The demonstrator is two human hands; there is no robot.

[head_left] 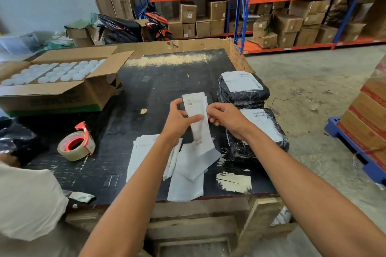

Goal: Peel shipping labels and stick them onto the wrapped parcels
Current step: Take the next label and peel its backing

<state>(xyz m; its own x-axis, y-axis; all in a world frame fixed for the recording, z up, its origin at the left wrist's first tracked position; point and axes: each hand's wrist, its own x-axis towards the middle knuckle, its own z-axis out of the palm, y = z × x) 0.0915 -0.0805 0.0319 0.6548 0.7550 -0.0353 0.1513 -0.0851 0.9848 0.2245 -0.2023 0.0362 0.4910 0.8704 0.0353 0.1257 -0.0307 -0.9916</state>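
Note:
Above the black table (158,81), both hands hold a white shipping label sheet (195,104). My left hand (179,120) pinches its left side with thumb and fingers. At the sheet's right edge my right hand (224,117) pinches it. Under the hands lies a stack of label sheets (142,152) and several loose white backing papers (188,177). Two parcels wrapped in black plastic sit at the table's right: the far parcel (243,94) and the near parcel (259,137), each with a white label on top.
A tape dispenser (76,145) lies at the left front. An open carton of white lids (56,81) fills the back left. A person's white sleeve (27,200) shows at the left edge. Shelves of cartons (271,6) stand behind; boxes on a blue pallet (363,131) sit right.

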